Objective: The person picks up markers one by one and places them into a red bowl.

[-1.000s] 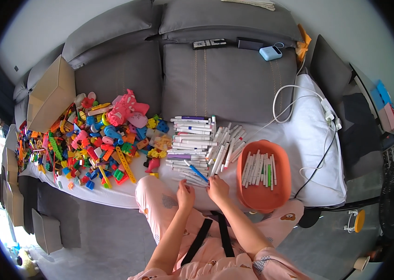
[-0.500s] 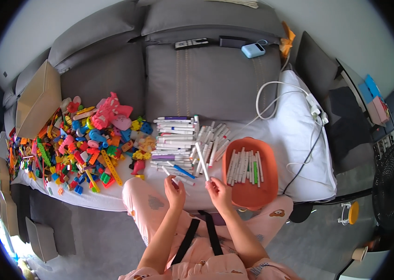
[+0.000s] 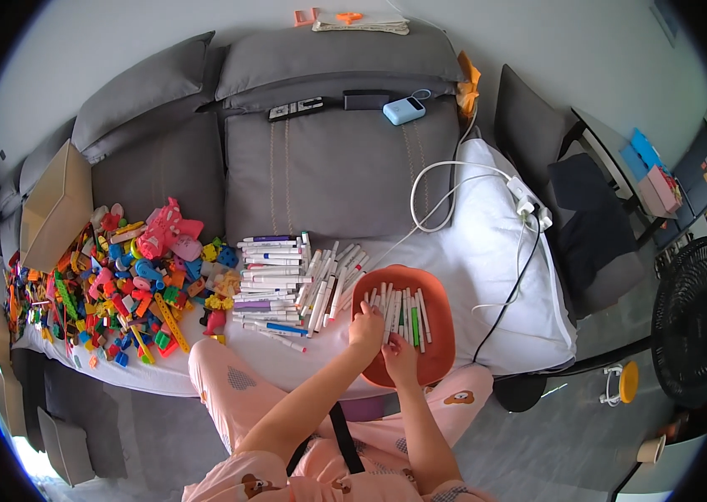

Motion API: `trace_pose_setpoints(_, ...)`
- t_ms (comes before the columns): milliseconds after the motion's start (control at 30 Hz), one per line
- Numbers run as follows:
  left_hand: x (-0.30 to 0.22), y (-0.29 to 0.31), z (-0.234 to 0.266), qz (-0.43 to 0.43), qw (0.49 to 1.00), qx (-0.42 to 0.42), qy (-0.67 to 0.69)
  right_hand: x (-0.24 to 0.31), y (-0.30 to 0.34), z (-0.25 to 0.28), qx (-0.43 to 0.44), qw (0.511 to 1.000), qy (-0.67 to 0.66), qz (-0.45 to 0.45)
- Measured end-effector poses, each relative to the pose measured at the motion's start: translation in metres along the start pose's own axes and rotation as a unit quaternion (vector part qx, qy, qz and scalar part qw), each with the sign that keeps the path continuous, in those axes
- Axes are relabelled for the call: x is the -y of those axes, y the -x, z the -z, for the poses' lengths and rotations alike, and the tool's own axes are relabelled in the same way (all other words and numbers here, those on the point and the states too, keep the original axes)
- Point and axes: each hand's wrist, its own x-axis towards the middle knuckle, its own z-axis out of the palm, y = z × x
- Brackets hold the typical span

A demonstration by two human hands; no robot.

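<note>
Several white-barrelled markers (image 3: 424,316) are laid side by side in an orange-red bin (image 3: 437,347), and a green marker (image 3: 415,326) is seen among them. The bin is set on a white cover (image 3: 529,326), close by the right knee of the pink patterned trousers (image 3: 458,395). The left hand (image 3: 366,325) is reached across the bin's left edge, its fingers bent at the leftmost markers; whether one is pinched there cannot be told. The right hand (image 3: 402,358) is held over the near part of the bin, its curled fingertips brought to the lower ends of the markers; whether any is gripped cannot be told either. Left of the bin, a larger group is spread on the cover: a stack of markers (image 3: 270,272) is laid crosswise, a looser bunch (image 3: 333,284) is slanted beside it, and a blue marker (image 3: 286,328) is lain near the front. Farther left, a heap of coloured toys (image 3: 140,289) is piled, topped by a pink toy (image 3: 161,234), with a beige box (image 3: 59,205) tipped behind it. Against the grey back cushion (image 3: 333,184), a light-blue device (image 3: 404,110) is rested. To the right, a white power strip (image 3: 525,197) is joined to cables.
</note>
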Motion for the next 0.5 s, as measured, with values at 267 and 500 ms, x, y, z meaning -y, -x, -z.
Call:
trace_pose_setpoints(267, 0.070, 0.057, 0.012, -0.110, 0.914, -0.240, 0.309, 0.065, 0.010, -0.018, -0.116, 0.966, -0.005, 0.233)
trace_pose_setpoints(500, 0.177, 0.096, -0.024, 0.115, 0.959, -0.181, 0.188, 0.086, 0.009, -0.110, 0.141, 0.953, 0.075, 0.259)
